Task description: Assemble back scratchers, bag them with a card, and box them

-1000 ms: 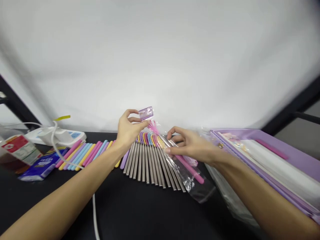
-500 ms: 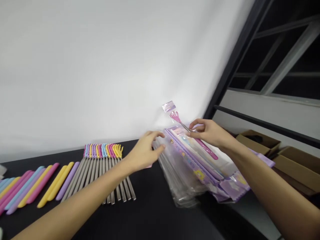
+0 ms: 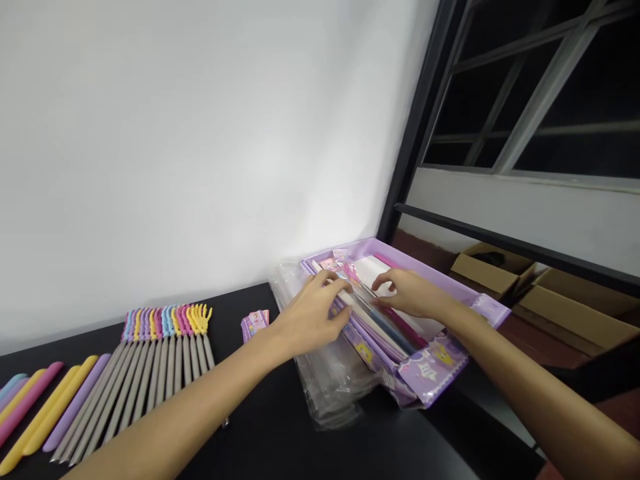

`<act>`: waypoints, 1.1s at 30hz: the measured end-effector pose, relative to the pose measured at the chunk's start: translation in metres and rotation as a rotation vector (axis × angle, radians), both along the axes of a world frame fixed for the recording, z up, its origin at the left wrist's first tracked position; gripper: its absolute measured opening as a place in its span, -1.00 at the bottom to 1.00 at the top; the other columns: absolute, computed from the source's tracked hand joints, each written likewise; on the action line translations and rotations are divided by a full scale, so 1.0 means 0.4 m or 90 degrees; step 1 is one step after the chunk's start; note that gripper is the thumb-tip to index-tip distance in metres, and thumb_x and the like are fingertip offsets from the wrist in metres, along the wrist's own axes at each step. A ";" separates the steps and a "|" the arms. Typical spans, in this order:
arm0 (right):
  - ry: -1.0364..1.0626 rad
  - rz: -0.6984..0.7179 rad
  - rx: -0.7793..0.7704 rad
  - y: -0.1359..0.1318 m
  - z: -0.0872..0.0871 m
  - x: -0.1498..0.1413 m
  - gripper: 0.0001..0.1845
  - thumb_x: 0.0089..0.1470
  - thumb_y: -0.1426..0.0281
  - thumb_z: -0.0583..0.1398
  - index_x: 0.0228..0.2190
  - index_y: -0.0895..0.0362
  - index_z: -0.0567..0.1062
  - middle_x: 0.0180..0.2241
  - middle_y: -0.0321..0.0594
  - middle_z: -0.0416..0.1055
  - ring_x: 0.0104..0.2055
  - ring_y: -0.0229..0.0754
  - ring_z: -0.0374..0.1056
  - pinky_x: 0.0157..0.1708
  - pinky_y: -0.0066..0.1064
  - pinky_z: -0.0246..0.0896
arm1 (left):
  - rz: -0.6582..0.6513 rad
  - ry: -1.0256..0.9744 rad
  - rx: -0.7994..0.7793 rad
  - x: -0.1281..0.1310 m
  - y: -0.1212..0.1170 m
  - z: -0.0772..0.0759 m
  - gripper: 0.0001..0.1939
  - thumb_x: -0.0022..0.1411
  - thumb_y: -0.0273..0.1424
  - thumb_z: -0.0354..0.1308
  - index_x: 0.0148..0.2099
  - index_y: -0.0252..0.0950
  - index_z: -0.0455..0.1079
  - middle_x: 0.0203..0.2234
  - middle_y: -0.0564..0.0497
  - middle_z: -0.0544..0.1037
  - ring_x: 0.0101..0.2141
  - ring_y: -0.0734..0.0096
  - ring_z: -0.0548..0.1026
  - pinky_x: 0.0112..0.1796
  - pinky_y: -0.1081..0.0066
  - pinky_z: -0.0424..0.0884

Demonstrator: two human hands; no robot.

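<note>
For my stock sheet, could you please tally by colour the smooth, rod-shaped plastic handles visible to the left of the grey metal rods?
Yellow handles: 3
Purple handles: 2
Pink handle: 1
Blue handle: 1, cut off by the picture's edge
Total in view: 7

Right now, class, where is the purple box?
In the head view, the purple box sits right of centre, under the right hand, with clear bags along its left side.

One head-worn camera looks forward and down across the nearby black table [image 3: 280, 433] toward the white wall [image 3: 200, 133].
</note>
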State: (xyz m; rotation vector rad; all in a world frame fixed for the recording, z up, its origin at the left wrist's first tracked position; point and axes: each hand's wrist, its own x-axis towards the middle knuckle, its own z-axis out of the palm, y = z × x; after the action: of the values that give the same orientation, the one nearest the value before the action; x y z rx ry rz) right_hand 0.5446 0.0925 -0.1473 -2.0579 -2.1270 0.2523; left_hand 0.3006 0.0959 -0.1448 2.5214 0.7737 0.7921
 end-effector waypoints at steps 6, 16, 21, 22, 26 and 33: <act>0.010 0.001 0.060 -0.009 0.004 0.000 -0.67 -0.01 0.16 0.25 -0.25 0.11 0.59 -0.22 -0.09 0.54 -0.12 0.05 0.43 -0.18 -0.23 0.29 | 0.007 -0.002 0.003 -0.019 -0.007 0.006 -0.73 0.27 -0.39 0.08 0.03 -0.22 0.37 0.00 -0.08 0.36 0.05 0.25 0.34 0.12 0.21 0.28; 0.211 0.102 0.316 -0.114 0.148 -0.227 -0.77 0.09 0.18 0.21 -0.40 0.04 0.58 -0.38 -0.30 0.56 -0.37 -0.17 0.44 -0.34 -0.36 0.29 | 0.024 0.099 0.001 -0.235 -0.056 0.073 -0.79 0.33 -0.41 0.05 -0.03 -0.17 0.41 -0.14 0.04 0.51 -0.09 0.34 0.44 -0.02 0.29 0.37; 0.232 0.280 0.246 -0.121 0.158 -0.354 -0.78 0.11 0.20 0.20 -0.39 0.06 0.57 -0.39 -0.28 0.55 -0.39 -0.21 0.42 -0.39 -0.41 0.29 | 0.136 0.176 0.034 -0.420 -0.104 0.073 -0.78 0.36 -0.35 0.00 -0.02 -0.17 0.41 -0.09 0.01 0.50 -0.06 0.32 0.45 -0.01 0.29 0.36; 0.227 0.306 0.215 -0.115 0.156 -0.381 -0.78 0.10 0.21 0.20 -0.40 0.05 0.57 -0.41 -0.29 0.54 -0.40 -0.22 0.42 -0.40 -0.42 0.28 | 0.154 0.189 0.044 -0.457 -0.109 0.073 -0.77 0.37 -0.34 -0.02 -0.02 -0.17 0.41 -0.09 0.00 0.50 -0.06 0.31 0.45 -0.01 0.29 0.35; 0.196 0.337 0.074 -0.082 0.152 -0.496 -0.78 0.06 0.16 0.22 -0.44 0.03 0.55 -0.54 -0.33 0.49 -0.55 -0.27 0.36 -0.57 -0.46 0.16 | 0.209 0.244 0.027 -0.580 -0.107 0.089 -0.73 0.37 -0.30 -0.04 -0.02 -0.18 0.44 -0.26 0.01 0.56 -0.26 0.35 0.50 -0.20 0.36 0.39; 0.080 0.291 0.027 -0.031 0.218 -0.559 -0.68 0.00 0.06 0.26 -0.35 0.03 0.60 -0.54 -0.22 0.51 -0.59 -0.21 0.35 -0.61 -0.39 0.13 | 0.288 0.227 -0.050 -0.743 -0.123 0.223 -0.75 0.30 -0.23 0.06 -0.14 -0.16 0.53 -0.35 0.07 0.59 -0.36 0.40 0.51 -0.33 0.46 0.36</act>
State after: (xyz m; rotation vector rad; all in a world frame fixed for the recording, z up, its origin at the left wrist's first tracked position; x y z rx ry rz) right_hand 0.3212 0.0799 -0.0601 -1.4649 -2.4679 0.3786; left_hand 0.0035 0.0466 -0.0554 2.4766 1.4980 0.4260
